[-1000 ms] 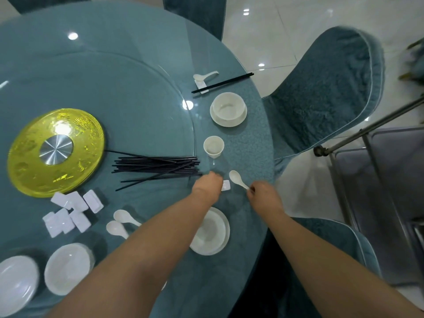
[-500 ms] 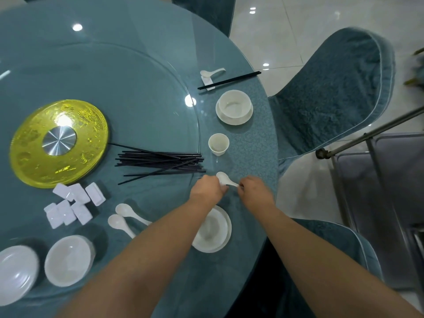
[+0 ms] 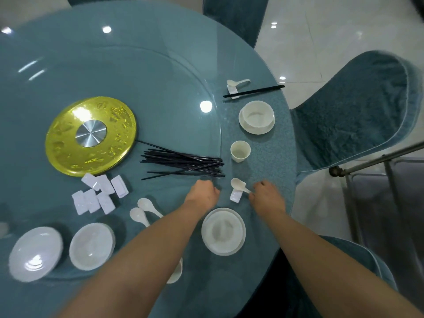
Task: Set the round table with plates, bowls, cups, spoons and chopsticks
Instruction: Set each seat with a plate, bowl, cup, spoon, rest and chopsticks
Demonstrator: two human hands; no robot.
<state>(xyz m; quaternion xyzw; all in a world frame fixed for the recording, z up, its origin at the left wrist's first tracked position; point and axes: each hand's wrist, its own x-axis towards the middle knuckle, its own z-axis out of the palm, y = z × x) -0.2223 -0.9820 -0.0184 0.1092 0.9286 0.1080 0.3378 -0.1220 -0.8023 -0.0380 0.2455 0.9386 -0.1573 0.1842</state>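
Observation:
My right hand pinches the handle of a white spoon, whose handle lies across a small white rest. My left hand sits just left of the rest with its fingers curled; nothing shows in it. A bowl on a plate stands right in front of me. A loose pile of black chopsticks lies beyond my left hand. A white cup stands past the spoon. Farther off is a finished setting: bowl on plate, chopsticks and spoon.
A yellow disc marks the centre of the glass turntable. Several white rests, two spoons and two stacks of dishes lie to my left. Blue chairs ring the table; a metal cart stands right.
My right hand brought the spoon leftward and laid it on the small rest. My left hand drew back off the rest, uncovering it.

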